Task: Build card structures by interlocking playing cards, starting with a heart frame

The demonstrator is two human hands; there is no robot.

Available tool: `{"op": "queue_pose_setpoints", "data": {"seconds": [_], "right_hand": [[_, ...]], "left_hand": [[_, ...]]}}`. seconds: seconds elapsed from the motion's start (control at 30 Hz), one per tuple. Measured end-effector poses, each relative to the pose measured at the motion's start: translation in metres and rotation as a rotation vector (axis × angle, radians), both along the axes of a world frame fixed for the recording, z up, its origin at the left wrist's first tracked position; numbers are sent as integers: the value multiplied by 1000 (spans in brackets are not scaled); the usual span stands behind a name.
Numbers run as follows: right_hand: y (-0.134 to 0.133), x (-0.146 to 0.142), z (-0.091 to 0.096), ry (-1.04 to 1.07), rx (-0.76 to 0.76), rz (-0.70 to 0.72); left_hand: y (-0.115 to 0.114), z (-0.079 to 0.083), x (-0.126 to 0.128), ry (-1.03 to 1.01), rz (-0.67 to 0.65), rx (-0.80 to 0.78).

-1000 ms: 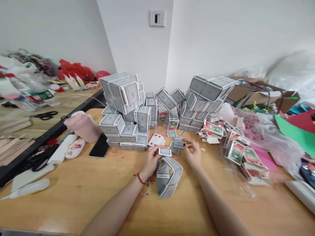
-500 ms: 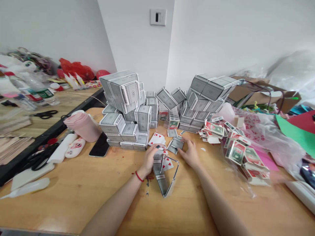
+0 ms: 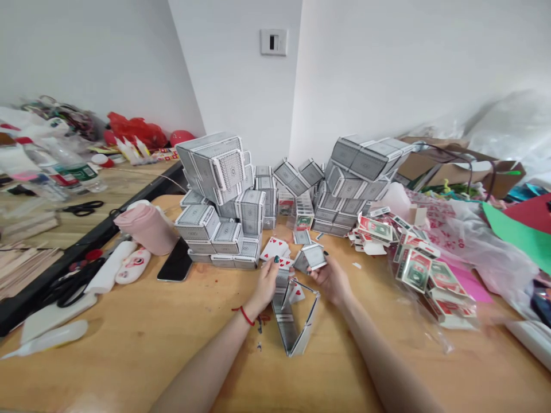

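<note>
Between both hands sits a card frame (image 3: 287, 332); left hand (image 3: 263, 288) grips its far end, right hand (image 3: 336, 281) a card (image 3: 314, 256), probably mid-joining, wanting careful aligning

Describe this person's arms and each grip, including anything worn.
The left arm and right arm show no sleeves. A thin red bracelet circles the left wrist; the right wrist shows none. The left grip and right grip show dark nail polish.

Person's forearms (image 3: 209, 353) reach forward, converging. Left hand (image 3: 264, 288) pinching, thumb (image 3: 276, 262) uppermost; right hand (image 3: 334, 282) likewise pinching, its lower fingers (image 3: 316, 276) seemingly curled, partly hidden.
</note>
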State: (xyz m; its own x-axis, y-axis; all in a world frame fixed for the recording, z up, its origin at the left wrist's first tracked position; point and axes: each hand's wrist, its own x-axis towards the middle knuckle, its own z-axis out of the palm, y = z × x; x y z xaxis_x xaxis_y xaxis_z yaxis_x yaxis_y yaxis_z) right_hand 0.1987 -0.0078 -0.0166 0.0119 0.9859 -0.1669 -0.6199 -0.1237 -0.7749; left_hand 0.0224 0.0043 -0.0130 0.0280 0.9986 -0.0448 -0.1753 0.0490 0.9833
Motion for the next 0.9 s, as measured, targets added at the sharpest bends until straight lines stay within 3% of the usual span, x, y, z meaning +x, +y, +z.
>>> {"op": "queue_pose_setpoints", "data": {"seconds": [0.27,0.63,0.9], "right_hand": [[-4,-12,-6,-237,98,-44],[-3,-16,-10,-388,143,-23],[-7,-22,-6,-626,179,-94]], "left_hand": [[3,-8,-1,-34,-100,-21],[-4,8,3,-174,-252,-148],[-2,2,0,-108,-296,-81]]}}
